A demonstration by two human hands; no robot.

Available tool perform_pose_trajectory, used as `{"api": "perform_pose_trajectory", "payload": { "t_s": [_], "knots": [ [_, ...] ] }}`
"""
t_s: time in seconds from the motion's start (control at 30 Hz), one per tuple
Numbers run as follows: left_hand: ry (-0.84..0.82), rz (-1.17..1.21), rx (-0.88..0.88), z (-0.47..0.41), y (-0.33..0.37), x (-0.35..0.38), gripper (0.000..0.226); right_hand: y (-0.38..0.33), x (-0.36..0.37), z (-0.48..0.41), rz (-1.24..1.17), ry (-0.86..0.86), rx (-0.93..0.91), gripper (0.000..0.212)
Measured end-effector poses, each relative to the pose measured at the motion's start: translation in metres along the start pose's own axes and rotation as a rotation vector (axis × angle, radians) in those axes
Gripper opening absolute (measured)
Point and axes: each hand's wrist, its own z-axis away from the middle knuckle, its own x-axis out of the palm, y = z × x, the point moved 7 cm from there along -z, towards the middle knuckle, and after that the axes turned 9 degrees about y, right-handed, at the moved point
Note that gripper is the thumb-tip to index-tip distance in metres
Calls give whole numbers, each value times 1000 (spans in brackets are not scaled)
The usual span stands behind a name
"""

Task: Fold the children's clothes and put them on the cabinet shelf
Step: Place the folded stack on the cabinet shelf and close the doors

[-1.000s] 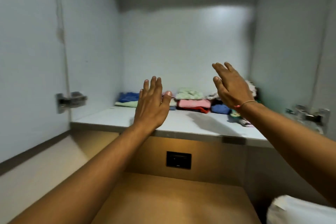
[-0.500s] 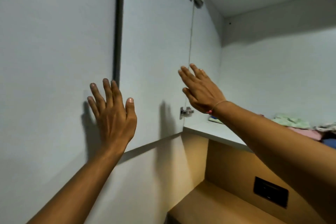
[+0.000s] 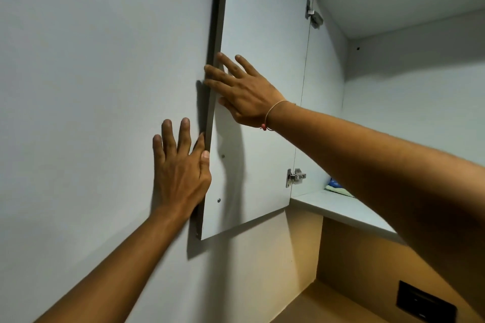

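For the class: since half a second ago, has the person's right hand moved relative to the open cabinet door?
Yes. The right hand has travelled leftward across the open cabinet door, away from the lower hinge, and its fingertips now reach the door's free edge.

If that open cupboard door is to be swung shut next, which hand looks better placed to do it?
Probably the left hand: its fingers hook around the free edge of the cabinet door, so it can likely pull. The right hand lies flat on the door's inner face, which suits pushing it open more than closing.
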Motion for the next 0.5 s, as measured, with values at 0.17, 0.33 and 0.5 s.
{"api": "perform_pose_trajectory", "payload": {
  "t_s": [0.17,0.33,0.5],
  "knots": [
    [94,227,-17,7,26,-15,54,11,-20,27,15,54,35,54],
    [197,658,68,18,98,-34,48,48,-55,98,-26,215,89,51],
    [-11,1019,288,14,211,-23,47,113,-85,206,22,286,180,44]
  ]
}}
